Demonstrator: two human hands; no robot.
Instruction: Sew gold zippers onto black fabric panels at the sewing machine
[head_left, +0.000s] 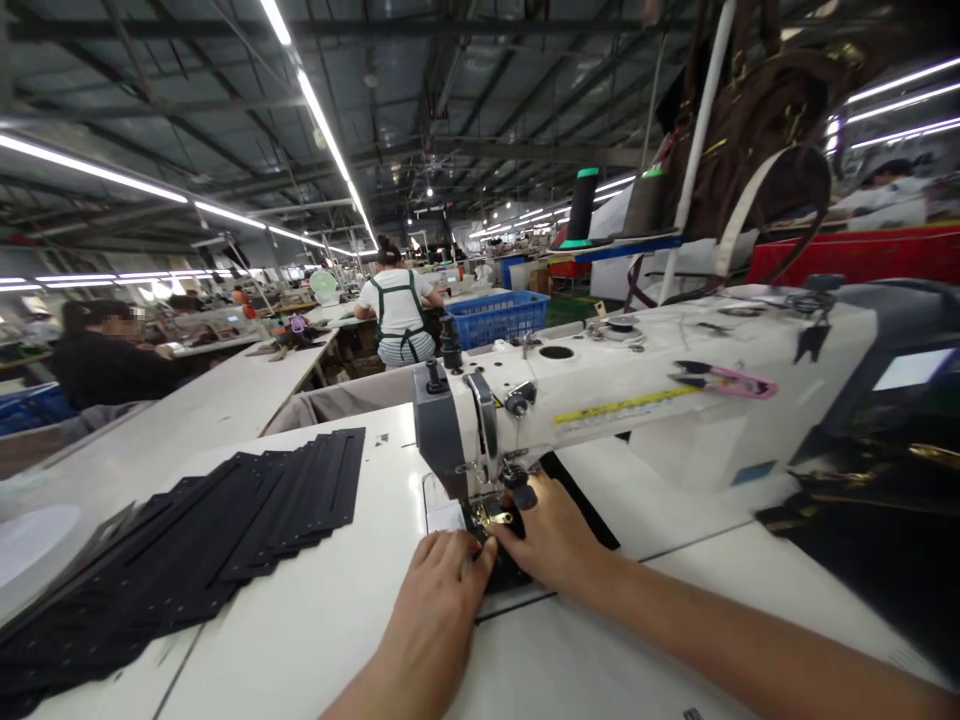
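Observation:
A white sewing machine (652, 420) stands over the white table, and a black panel (504, 575) lies under its needle area. My left hand (442, 595) is at the near left edge of the panel, fingers bent and close together, with the thumb against the index finger. My right hand (559, 535) grips the panel from the right, its thumb close to the brass-coloured guide (495, 518) at the presser foot. The machine head hides some of its fingertips. A black strip (581, 500) shows behind my right hand.
Overlapping black panels (247, 520) spread across the table's left side. Pink-handled thread snips (727, 380) rest against the machine arm. Black thread cones (581, 208) stand above. A blue crate (506, 318) and a co-worker in a green apron (401, 305) are beyond.

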